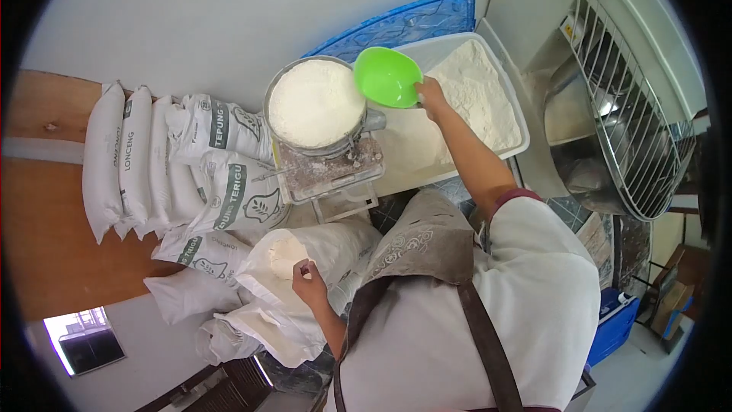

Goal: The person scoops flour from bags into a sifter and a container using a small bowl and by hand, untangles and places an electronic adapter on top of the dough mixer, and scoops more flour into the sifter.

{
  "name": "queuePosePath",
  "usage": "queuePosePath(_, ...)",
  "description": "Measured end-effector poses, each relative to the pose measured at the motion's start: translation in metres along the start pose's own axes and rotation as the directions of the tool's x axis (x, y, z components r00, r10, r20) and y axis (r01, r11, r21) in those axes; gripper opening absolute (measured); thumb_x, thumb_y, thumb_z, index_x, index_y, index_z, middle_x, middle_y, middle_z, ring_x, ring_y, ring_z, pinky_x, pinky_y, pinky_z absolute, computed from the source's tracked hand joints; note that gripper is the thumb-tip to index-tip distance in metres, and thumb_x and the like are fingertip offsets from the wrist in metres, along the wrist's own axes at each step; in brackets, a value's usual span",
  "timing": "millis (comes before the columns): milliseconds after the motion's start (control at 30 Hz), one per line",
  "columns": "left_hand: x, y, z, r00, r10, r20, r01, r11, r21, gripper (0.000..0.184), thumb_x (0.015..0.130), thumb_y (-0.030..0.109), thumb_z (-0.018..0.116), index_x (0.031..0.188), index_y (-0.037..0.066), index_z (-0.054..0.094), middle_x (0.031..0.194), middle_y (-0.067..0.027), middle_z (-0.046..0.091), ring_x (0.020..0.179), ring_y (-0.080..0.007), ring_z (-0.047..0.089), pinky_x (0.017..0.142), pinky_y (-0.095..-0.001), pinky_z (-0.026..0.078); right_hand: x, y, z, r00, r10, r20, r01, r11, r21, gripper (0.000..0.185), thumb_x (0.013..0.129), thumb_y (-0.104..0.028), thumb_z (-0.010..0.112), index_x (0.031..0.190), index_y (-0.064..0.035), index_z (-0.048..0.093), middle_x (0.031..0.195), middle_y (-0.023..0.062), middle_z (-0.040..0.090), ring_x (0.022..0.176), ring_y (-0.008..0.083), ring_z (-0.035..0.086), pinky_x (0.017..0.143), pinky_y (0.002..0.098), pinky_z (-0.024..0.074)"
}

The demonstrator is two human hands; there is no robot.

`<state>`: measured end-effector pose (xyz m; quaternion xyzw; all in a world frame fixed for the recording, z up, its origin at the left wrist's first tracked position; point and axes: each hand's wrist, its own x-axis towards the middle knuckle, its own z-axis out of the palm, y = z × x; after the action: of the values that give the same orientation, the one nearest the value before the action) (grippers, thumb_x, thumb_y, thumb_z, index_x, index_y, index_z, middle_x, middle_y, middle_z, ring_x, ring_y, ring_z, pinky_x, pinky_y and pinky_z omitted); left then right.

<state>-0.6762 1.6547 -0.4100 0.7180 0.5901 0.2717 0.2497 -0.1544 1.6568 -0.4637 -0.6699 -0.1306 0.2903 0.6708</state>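
My right hand point(431, 97) is closed around the handle of a green plastic dipper point(387, 76). The dipper's bowl faces me and looks empty. It hangs beside the rim of a round metal sifter point(268, 116), which is heaped with white flour point(317, 102). Behind the dipper, a white tub point(521, 118) holds more flour point(476, 96). Low in front of me, my left hand point(309, 284) has its fingers curled at the mouth of an open white sack point(335, 248), pinching its edge. Pale flour point(285, 254) shows inside the sack.
Printed flour sacks point(221, 134) are stacked at the left against a wooden panel point(46, 214). A dusty stand point(332, 168) supports the sifter. A blue lid point(412, 23) leans on the wall behind the tub. At the right is a large metal mixing bowl point(568, 118) behind a wire guard point(633, 92).
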Motion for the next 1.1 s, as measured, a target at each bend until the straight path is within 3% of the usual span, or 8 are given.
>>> queuePosePath(33,0.001,0.0,0.002,1.0,0.002,0.006,-0.002,1.0,-0.005,0.012,0.082,0.008,0.063,0.091,0.0,0.063,0.08,-0.0117,0.066,0.072,-0.0212,0.064,0.071,-0.0314,0.051,-0.009,0.002,-0.012,0.994,0.101,0.039,-0.108,0.95,0.292,0.028,0.082,-0.013,0.057,0.107,0.0008,0.06,0.1,0.0138,0.064,0.09,0.0279,0.064,0.075,0.0468,0.055)
queuePosePath(133,0.004,-0.002,0.011,1.0,0.01,0.006,-0.01,0.998,-0.068,0.014,0.082,0.008,0.063,0.093,0.0,0.062,0.08,-0.0118,0.066,0.072,-0.021,0.063,0.071,-0.0319,0.051,-0.037,0.026,-0.052,0.966,0.256,-0.023,-0.23,0.9,0.371,0.028,0.085,-0.012,0.055,0.11,0.0006,0.058,0.103,0.0129,0.063,0.09,0.0279,0.064,0.079,0.0455,0.0569)
queuePosePath(433,0.006,0.013,0.031,0.988,0.12,0.095,-0.106,0.984,-0.14,0.02,0.083,0.009,0.064,0.101,0.0,0.061,0.082,-0.0106,0.065,0.076,-0.0182,0.063,0.076,-0.031,0.05,-0.141,0.126,-0.159,0.821,0.516,-0.246,-0.416,0.834,0.362,0.025,0.087,-0.013,0.055,0.109,-0.0014,0.058,0.094,0.013,0.065,0.073,0.0227,0.066,0.058,0.0329,0.0572)
queuePosePath(633,0.012,0.028,0.058,0.936,0.228,0.269,-0.161,0.955,-0.249,0.028,0.082,0.009,0.065,0.107,-0.001,0.059,0.087,-0.0124,0.066,0.08,-0.0216,0.064,0.079,-0.0316,0.049,-0.199,0.098,-0.137,0.869,0.452,-0.201,-0.425,0.89,0.165,0.036,0.087,-0.018,0.056,0.117,0.0006,0.053,0.099,0.0134,0.064,0.077,0.023,0.066,0.06,0.035,0.0569)
queuePosePath(733,0.016,0.039,0.079,0.871,0.22,0.439,-0.05,0.93,-0.365,0.039,0.084,0.015,0.068,0.117,-0.001,0.055,0.101,-0.0134,0.064,0.089,-0.0202,0.063,0.084,-0.0315,0.049,-0.219,0.069,-0.106,0.906,0.389,-0.169,-0.38,0.921,0.084,0.052,0.085,-0.017,0.059,0.129,0.0056,0.043,0.108,0.0175,0.062,0.087,0.0257,0.065,0.063,0.0368,0.0563)
queuePosePath(900,0.019,0.069,0.119,0.645,0.259,0.719,0.256,0.813,-0.523,0.052,0.091,0.025,0.061,0.133,0.001,0.041,0.12,-0.0124,0.055,0.105,-0.021,0.057,0.086,-0.0337,0.049,-0.252,0.014,-0.064,0.952,0.306,-0.024,-0.306,0.952,0.031,0.048,0.083,-0.013,0.06,0.127,0.0032,0.047,0.111,0.0195,0.061,0.09,0.0264,0.064,0.059,0.0377,0.0578)
queuePosePath(1000,0.008,0.101,0.12,0.584,0.196,0.787,0.485,0.694,-0.533,0.055,0.093,0.029,0.059,0.135,0.001,0.038,0.123,-0.0123,0.053,0.105,-0.0219,0.057,0.086,-0.0362,0.05,-0.243,0.05,-0.066,0.98,0.197,0.017,-0.189,0.958,-0.214,0.048,0.081,-0.013,0.061,0.124,0.0047,0.049,0.11,0.02,0.061,0.089,0.0255,0.064,0.064,0.0364,0.0565)
queuePosePath(1100,0.0,0.128,0.114,0.539,0.251,0.804,0.559,0.608,-0.564,0.048,0.095,0.024,0.055,0.134,0.003,0.039,0.123,-0.0113,0.052,0.107,-0.0234,0.057,0.084,-0.0383,0.051,-0.253,0.029,-0.062,0.97,0.227,0.088,-0.212,0.965,-0.157,0.05,0.08,-0.016,0.063,0.123,0.0059,0.049,0.109,0.0208,0.061,0.092,0.0243,0.063,0.076,0.0347,0.0532)
